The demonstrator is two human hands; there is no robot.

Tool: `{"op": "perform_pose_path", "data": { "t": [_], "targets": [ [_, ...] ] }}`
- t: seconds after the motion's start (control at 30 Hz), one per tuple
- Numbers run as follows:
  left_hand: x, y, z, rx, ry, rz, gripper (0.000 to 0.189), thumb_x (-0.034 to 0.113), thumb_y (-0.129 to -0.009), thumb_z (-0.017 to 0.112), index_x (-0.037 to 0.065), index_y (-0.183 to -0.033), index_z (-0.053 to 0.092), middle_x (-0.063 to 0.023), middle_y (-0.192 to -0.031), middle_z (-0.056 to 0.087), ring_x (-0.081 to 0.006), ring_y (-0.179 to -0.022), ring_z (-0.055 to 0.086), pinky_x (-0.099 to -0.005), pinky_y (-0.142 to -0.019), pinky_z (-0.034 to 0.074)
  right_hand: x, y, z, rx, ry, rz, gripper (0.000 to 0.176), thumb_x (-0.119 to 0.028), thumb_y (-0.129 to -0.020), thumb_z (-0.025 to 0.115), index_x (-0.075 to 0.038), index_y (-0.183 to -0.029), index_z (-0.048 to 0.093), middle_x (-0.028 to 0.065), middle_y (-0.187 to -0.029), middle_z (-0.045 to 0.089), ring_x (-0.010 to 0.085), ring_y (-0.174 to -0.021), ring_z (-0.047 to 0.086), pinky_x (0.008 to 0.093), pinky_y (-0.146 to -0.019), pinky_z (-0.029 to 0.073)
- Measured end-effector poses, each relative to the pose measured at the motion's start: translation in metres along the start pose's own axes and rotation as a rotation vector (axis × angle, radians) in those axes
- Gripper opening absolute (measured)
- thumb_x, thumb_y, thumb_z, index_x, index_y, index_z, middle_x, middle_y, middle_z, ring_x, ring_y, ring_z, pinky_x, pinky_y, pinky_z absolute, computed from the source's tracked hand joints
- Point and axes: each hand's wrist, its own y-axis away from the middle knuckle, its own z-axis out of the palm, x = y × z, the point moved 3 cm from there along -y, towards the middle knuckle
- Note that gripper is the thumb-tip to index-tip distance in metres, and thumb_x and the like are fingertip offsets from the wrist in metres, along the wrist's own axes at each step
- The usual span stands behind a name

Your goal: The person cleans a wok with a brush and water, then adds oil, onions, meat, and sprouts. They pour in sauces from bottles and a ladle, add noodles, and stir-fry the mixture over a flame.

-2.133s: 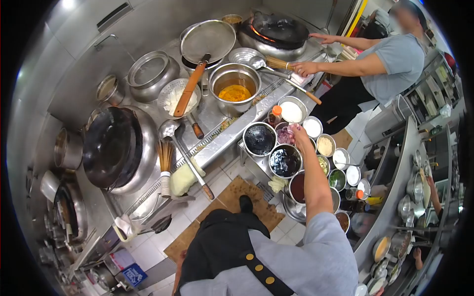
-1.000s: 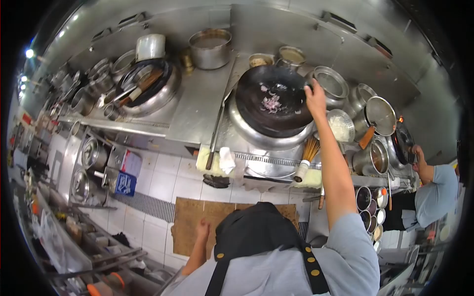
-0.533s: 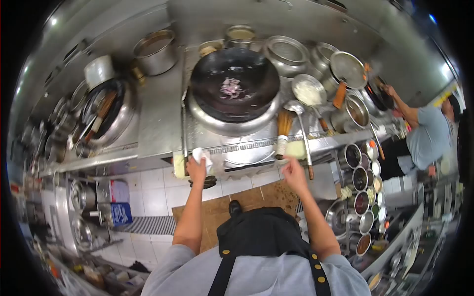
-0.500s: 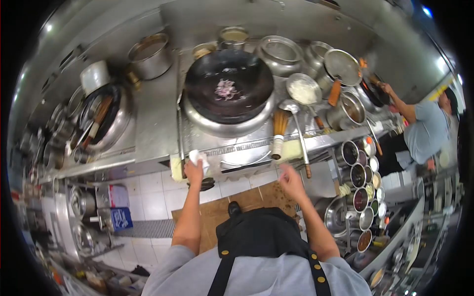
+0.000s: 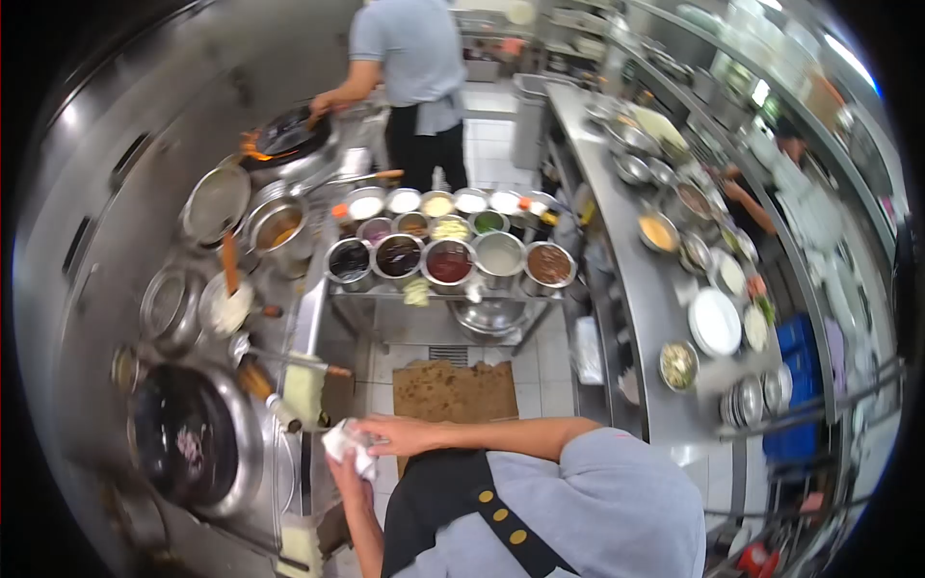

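White cloth (image 5: 349, 445), which was touched by the left hand alone at the stove edge half a second ago, is now held between both hands, and the view has been turned toward the sauce containers. It is seen left of the lower middle, before the apron (image 5: 429, 506). By the left hand (image 5: 345, 474) it is gripped from below, with fingers bent; by the right hand (image 5: 397, 436) it is pinched from the right, with fingers nearly closed. How tightly, cannot be told. Its crumpled length is slanted from upper left to lower right.

At the lower left, pinkish pieces (image 5: 190, 448) are contained in the black wok (image 5: 178, 405). In the upper middle, the front containers are filled with dark liquids, red sauce (image 5: 449, 262), pale liquid (image 5: 500, 254) and brown sauce (image 5: 550, 263). At the upper left, orange liquid is held in a metal pot (image 5: 258, 241).
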Motion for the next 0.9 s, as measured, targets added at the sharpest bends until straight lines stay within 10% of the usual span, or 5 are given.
{"op": "perform_pose_path", "data": {
  "t": [0.1, 0.3, 0.6, 0.7, 0.9],
  "targets": [
    [0.013, 0.004, 0.071, -0.341, -0.182, 0.202, 0.063, 0.018, -0.09, 0.055, 0.009, -0.144, 0.024, -0.0163, -0.145, 0.032, -0.028, -0.129, 0.039, -0.0421, -0.107, 0.032, 0.015, 0.022, -0.02, 0.383, -0.07, -0.069, 0.061, -0.024, -0.087, 0.062, -0.007, -0.14, 0.038, 0.0157, -0.12, 0.049, 0.0311, -0.11, 0.051, 0.0368, -0.094, 0.042],
    [0.007, 0.008, 0.153, -0.441, 0.375, -0.272, 0.058, 0.048, -0.096, 0.044, 0.011, -0.14, 0.036, -0.012, -0.139, 0.044, -0.027, -0.128, 0.043, -0.0473, -0.105, 0.036, 0.011, 0.1, -0.074, 0.507, -0.21, -0.183, 0.062, -0.023, -0.085, 0.064, -0.002, -0.138, 0.038, 0.0158, -0.117, 0.049, 0.031, -0.111, 0.049, 0.038, -0.096, 0.04],
    [-0.078, 0.028, 0.169, -0.215, 0.189, -0.456, 0.048, 0.02, -0.094, 0.053, 0.003, -0.136, 0.04, -0.0143, -0.136, 0.048, -0.0318, -0.124, 0.049, -0.0514, -0.105, 0.039, 0.097, 0.169, -0.078, 0.801, -0.461, 0.283, 0.045, -0.024, -0.077, 0.074, -0.002, -0.109, 0.051, 0.0144, -0.101, 0.061, 0.024, -0.09, 0.06, 0.0352, -0.076, 0.048],
    [-0.058, 0.047, 0.184, -0.215, 0.314, -0.485, 0.05, 0.015, -0.092, 0.055, 0.003, -0.138, 0.038, -0.0153, -0.138, 0.047, -0.0325, -0.127, 0.046, -0.0523, -0.105, 0.039, 0.11, 0.174, -0.069, 0.763, -1.067, 0.151, 0.046, -0.019, -0.08, 0.073, -0.003, -0.117, 0.051, 0.0077, -0.095, 0.062, 0.0177, -0.088, 0.06, 0.0314, -0.078, 0.048],
    [-0.043, 0.056, 0.166, -0.249, 0.246, -0.233, 0.054, 0.025, -0.091, 0.058, 0.008, -0.139, 0.038, -0.0152, -0.137, 0.047, -0.0323, -0.127, 0.045, -0.0512, -0.107, 0.035, 0.081, 0.18, -0.078, 0.333, -1.156, 0.012, 0.039, -0.016, -0.085, 0.07, -0.003, -0.118, 0.056, 0.0037, -0.103, 0.063, 0.0108, -0.096, 0.058, 0.0276, -0.084, 0.047]
  ]
}}
